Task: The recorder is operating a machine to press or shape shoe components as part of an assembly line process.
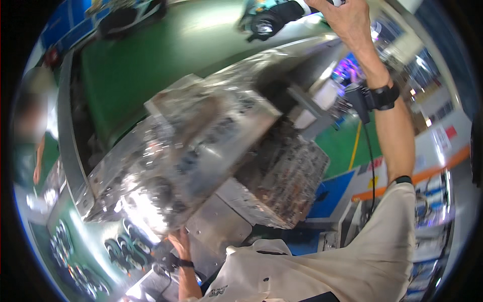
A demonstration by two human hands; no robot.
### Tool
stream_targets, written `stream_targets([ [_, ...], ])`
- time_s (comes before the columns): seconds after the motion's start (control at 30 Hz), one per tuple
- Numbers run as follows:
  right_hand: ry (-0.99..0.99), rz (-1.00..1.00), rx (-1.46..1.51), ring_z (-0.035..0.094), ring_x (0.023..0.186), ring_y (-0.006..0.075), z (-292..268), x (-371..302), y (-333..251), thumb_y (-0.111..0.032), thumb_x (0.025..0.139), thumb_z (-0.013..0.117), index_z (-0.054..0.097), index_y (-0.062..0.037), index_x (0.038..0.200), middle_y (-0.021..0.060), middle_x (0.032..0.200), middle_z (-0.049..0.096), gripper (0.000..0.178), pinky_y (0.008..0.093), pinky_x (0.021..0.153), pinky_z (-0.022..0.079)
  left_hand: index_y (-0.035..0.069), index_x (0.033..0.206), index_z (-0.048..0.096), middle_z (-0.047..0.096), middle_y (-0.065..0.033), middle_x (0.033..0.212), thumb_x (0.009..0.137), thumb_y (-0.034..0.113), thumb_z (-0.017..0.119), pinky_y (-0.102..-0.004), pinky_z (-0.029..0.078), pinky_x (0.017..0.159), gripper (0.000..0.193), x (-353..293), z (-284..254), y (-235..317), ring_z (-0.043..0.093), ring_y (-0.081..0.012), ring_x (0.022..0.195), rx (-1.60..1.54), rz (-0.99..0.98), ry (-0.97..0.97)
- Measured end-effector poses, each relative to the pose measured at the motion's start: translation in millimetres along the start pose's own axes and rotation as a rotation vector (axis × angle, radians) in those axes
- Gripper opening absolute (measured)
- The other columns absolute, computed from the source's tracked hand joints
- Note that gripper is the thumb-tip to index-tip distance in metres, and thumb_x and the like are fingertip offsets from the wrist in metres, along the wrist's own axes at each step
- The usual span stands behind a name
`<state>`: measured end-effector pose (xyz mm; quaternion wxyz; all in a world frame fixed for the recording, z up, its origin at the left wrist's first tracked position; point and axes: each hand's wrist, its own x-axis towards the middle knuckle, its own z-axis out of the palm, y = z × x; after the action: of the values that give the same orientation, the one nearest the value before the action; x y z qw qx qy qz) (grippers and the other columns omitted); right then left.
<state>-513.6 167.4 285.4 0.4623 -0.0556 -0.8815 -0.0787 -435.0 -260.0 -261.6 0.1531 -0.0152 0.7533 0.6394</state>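
Note:
My right arm reaches up along the right side, and my right hand [349, 20] is at the top edge with its fingers bent. Beside those fingers is a blurred dark shoe-like object [274, 22] with white parts. Whether the hand holds it I cannot tell, as the fingertips are partly cut off. Low in the view, my left hand [178, 242] is at the near edge of a metal machine housing [216, 146] wrapped in shiny foil. Its fingers are blurred and partly hidden there, so their grip is unclear. Both wrists wear dark strapped devices.
A green conveyor belt [146, 65] runs behind the housing, bordered by a metal rail [73, 136]. Several dark shoes [126, 249] stand at the lower left. Another person [37, 121] is at the far left. A foil-covered box [289, 186] juts out near my body.

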Motion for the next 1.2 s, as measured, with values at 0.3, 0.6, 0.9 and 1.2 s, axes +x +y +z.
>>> stream_targets([
  [0.3,0.059,0.520,0.698,0.066,0.071,0.0111,-168.4,-163.8,41.4,-0.034,0.082,0.072,0.074,-0.0061,0.095,0.0059,0.079,0.071,0.030,0.0297,0.061,0.052,0.003,0.131,0.054,0.059,-0.0269,0.127,0.095,0.057,0.049,-0.0559,0.049,0.097,0.065,-110.6,168.4,221.4,0.062,-0.0427,0.111,-0.953,-0.318,-1.483],
  [0.6,0.023,1.110,0.387,0.062,0.092,0.0153,-307.5,-500.6,7.1,-0.037,0.091,0.056,0.061,0.0012,0.120,0.0093,0.102,0.066,0.048,0.0291,0.073,0.051,0.001,0.135,0.049,0.064,-0.0182,0.117,0.095,0.064,0.039,-0.0505,0.058,0.075,0.076,-280.6,263.2,195.4,0.066,-0.0334,0.096,-0.693,-0.792,-1.603],
  [0.9,0.866,1.338,0.509,0.057,0.111,0.0135,-460.0,-706.7,-119.8,-0.044,0.078,0.081,0.045,-0.0008,0.140,0.0073,0.121,0.061,0.084,0.0310,0.096,0.047,-0.006,0.138,0.044,0.056,-0.0113,0.129,0.099,0.029,0.057,-0.0324,0.042,0.101,0.054,-489.0,342.0,130.2,0.054,-0.0188,0.115,-0.196,-0.064,-2.030],
  [1.2,1.480,1.438,-0.264,0.061,0.096,0.0134,-603.1,-848.1,-218.7,-0.002,0.070,0.079,0.062,-0.0032,0.124,0.0040,0.110,0.065,0.056,0.0277,0.088,0.049,-0.007,0.139,0.045,0.059,-0.0146,0.127,0.095,0.045,0.060,-0.0309,0.050,0.090,0.069,-709.8,408.0,70.3,0.060,-0.0187,0.111,0.310,0.395,-2.474],
])
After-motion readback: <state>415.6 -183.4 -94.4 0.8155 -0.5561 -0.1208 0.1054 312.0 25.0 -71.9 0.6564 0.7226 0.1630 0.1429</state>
